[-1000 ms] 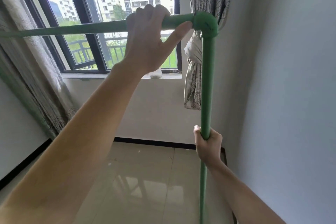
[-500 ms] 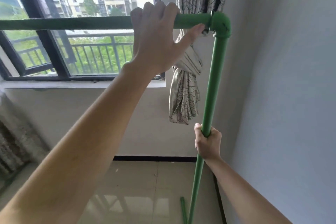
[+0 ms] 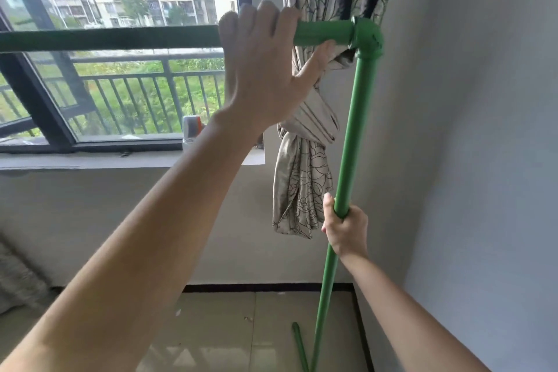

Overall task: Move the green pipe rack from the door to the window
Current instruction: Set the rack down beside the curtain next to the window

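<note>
Since the earlier frame, the view has come closer to the window (image 3: pixel 120 48), and the upright pipe leans more, with a short foot pipe (image 3: pixel 299 347) now visible on the floor (image 3: pixel 235 326). I hold the green pipe rack (image 3: pixel 350 142) with both hands. My left hand (image 3: pixel 262 69) is wrapped over the top bar, fingers closed on it and the thumb underneath, just beside the corner elbow (image 3: pixel 367 38). My right hand (image 3: pixel 345 228) is closed fully around the upright pipe, low down. The rack stands directly before the window, near the tied curtain (image 3: pixel 305 142) and the right wall (image 3: pixel 483 130). I judge it light and stiff, but long and awkward, so it may swing. The smooth plastic can slip; holding near the elbow and on the upright gives good control.
</note>
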Available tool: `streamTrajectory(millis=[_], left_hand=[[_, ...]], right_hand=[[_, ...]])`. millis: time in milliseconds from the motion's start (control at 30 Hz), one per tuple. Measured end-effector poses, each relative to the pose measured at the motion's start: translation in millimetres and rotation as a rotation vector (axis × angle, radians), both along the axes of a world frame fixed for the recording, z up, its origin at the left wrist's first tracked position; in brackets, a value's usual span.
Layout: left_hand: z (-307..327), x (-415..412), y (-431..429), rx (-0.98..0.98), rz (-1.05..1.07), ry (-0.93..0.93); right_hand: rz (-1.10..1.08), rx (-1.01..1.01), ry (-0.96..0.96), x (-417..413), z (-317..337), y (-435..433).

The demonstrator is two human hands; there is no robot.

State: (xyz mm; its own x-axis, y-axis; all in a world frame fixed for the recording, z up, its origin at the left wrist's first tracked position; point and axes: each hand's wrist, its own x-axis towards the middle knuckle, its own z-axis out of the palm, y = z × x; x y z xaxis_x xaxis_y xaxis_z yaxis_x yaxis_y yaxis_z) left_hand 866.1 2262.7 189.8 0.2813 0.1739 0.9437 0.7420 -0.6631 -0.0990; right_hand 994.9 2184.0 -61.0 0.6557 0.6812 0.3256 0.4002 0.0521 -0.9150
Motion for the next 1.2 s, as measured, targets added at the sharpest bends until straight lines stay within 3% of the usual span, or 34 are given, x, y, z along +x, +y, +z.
streamTrajectory(millis=[100,300,433,567,733,933,1100,1200], left_hand=[[-2.7,20.0,20.4,0.059,0.060,-0.066],[-9.2,55.4,52.1,0.202,0.073,-0.214],[-14.2,64.2,68.0,0.264,0.028,-0.276],[-15.8,65.7,77.9,0.258,0.052,-0.305],[-11.0,67.0,88.6,0.189,0.039,-0.250],[-2.1,56.8,118.9,0.013,0.063,0.038],[-3.0,60.9,131.8,-0.001,0.103,0.096],[-4.7,61.1,134.5,0.031,0.104,0.078]], right_hand=[[0.095,0.016,-0.038,18.0,-5.6,19.5],[0.313,-0.030,0.096,47.7,-42.3,50.6],[0.364,-0.102,0.175,55.3,-88.1,55.9],[0.408,-0.130,0.225,59.7,-89.1,62.1],[0.398,-0.243,0.248,66.5,-69.8,84.5],[0.222,-0.343,0.243,77.6,-47.1,135.5],[0.181,-0.461,0.055,85.0,-42.6,140.2],[0.331,-0.542,-0.188,91.9,-44.4,121.3]])
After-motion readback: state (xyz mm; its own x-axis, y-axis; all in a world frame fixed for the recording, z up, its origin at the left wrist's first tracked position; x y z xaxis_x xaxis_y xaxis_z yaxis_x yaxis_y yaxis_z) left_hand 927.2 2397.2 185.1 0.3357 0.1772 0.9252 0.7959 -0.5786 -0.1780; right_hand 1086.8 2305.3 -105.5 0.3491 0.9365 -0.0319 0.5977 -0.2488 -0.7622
